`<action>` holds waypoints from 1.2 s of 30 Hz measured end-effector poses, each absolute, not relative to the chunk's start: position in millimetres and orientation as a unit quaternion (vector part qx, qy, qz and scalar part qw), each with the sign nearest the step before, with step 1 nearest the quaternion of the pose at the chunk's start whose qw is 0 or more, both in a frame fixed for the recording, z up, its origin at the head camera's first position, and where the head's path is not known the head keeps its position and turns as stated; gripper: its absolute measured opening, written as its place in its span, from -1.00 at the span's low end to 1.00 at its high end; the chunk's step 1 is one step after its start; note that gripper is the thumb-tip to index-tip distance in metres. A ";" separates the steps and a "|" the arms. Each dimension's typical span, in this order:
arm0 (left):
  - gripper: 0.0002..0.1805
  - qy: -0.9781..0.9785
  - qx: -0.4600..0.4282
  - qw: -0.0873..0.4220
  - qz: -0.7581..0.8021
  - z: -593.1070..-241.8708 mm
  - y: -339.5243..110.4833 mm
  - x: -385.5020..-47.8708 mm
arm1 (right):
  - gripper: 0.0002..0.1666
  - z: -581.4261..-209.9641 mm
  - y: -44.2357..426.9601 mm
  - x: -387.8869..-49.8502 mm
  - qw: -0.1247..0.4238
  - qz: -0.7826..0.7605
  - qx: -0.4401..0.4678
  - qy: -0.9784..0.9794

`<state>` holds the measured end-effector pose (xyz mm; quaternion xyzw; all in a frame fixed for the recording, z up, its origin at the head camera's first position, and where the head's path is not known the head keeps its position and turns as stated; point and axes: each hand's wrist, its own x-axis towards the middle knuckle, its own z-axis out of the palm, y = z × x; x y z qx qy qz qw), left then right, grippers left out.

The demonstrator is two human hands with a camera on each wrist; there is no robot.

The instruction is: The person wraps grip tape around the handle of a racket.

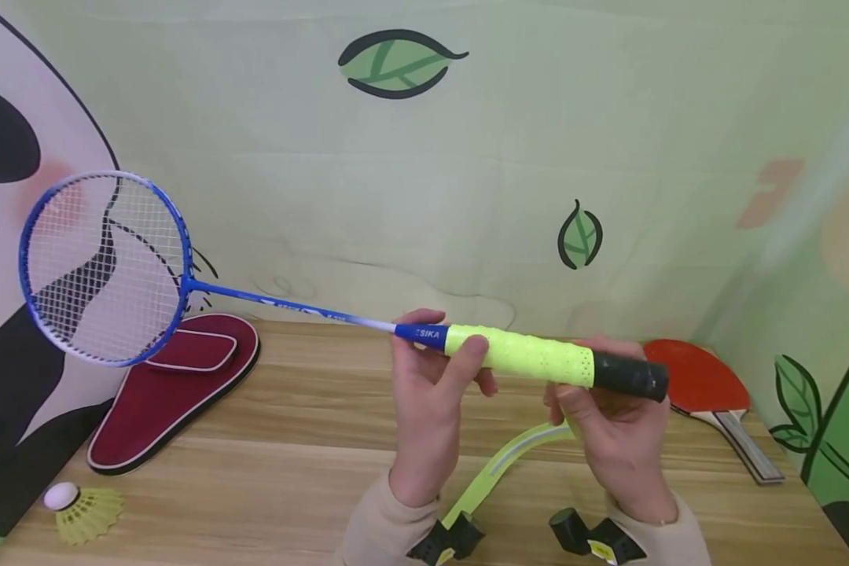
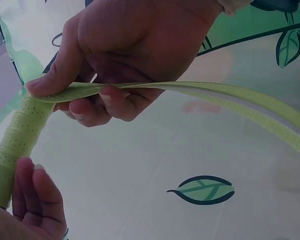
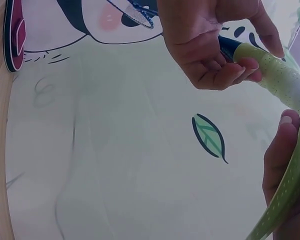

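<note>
A blue and white badminton racket (image 1: 297, 309) is held up above the table, its strung head to the left. Yellow-green perforated grip tape (image 1: 520, 355) wraps most of its handle; the butt end shows black. My left hand (image 1: 428, 417) grips the handle near the blue cone, thumb on the wrapped part. Near the black end, my right hand (image 1: 626, 440) pinches the unwound length of tape (image 2: 210, 90) between thumb and fingers, against the handle. From there the loose tape hangs in a curve, its pale backing strip showing, down toward the left forearm.
A dark red paddle case (image 1: 177, 409) lies at the left, behind the racket head. In front of it is a yellow shuttlecock (image 1: 81, 511). A red table tennis paddle (image 1: 700, 377) lies at the right on the wooden table (image 1: 276, 487). A printed cloth (image 1: 290, 157) hangs behind.
</note>
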<state>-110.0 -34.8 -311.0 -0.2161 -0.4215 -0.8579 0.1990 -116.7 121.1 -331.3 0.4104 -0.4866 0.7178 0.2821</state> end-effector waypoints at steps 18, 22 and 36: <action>-0.30 -0.425 -0.249 0.171 -0.853 -310.2 -33.5 -107.5 | -0.70 -329.0 123.1 -114.4 0.272 0.721 0.394 -0.501; -0.28 -0.426 -0.254 0.170 -0.852 -310.3 -34.4 -107.7 | -0.72 -329.0 122.4 -115.0 0.268 0.723 0.395 -0.499; -0.20 -0.412 -0.285 0.179 -0.846 -309.1 -34.3 -107.0 | -0.80 -327.3 120.7 -117.9 0.268 0.732 0.407 -0.477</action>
